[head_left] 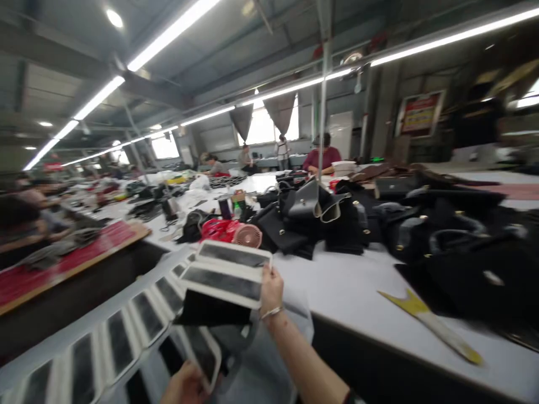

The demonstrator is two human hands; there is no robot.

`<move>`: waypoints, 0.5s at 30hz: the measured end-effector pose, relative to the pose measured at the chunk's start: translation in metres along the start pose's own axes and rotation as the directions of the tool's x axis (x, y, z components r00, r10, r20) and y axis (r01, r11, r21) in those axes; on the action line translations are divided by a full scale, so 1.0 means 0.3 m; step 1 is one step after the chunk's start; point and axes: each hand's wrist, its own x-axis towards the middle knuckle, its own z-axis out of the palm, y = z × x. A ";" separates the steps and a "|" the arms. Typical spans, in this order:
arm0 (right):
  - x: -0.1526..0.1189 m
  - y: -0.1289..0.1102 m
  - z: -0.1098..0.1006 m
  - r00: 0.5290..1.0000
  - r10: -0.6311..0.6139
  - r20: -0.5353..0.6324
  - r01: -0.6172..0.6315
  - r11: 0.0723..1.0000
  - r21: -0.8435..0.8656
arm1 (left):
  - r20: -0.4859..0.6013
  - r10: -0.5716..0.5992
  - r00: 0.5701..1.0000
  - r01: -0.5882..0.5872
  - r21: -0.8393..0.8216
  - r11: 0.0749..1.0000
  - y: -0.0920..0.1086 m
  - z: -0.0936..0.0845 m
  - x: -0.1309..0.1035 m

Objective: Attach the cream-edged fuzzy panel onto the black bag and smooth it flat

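Note:
My right hand (272, 289) is raised over the table edge and grips a stack of white-framed dark panels (227, 275) by their right side, with a black piece hanging under them. My left hand (185, 384) is at the bottom of the view, holding the lower end of another white-framed panel (201, 352). A row of several similar panels (113, 342) lies overlapped along the white surface to the left.
A white table (349, 286) carries a heap of black bags (442, 235), a pink fan (248, 235), and a yellow-and-white strip (433, 325). A red-topped bench (63, 264) stands at left. Other people sit at tables in the background (322, 157).

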 end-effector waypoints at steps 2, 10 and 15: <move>-0.027 0.024 0.092 0.995 0.053 0.088 -0.054 0.999 0.006 | 0.032 -0.090 0.995 0.093 -0.113 0.989 -0.033 -0.080 -0.046; -0.036 -0.130 0.166 0.987 0.053 0.152 -0.083 0.976 0.203 | 0.094 -0.088 0.992 0.103 -0.177 0.979 -0.031 -0.048 -0.032; -0.074 -0.248 -0.061 0.960 0.195 0.203 -0.242 0.941 0.239 | 0.099 0.028 0.995 0.006 -0.329 0.944 -0.005 -0.065 -0.071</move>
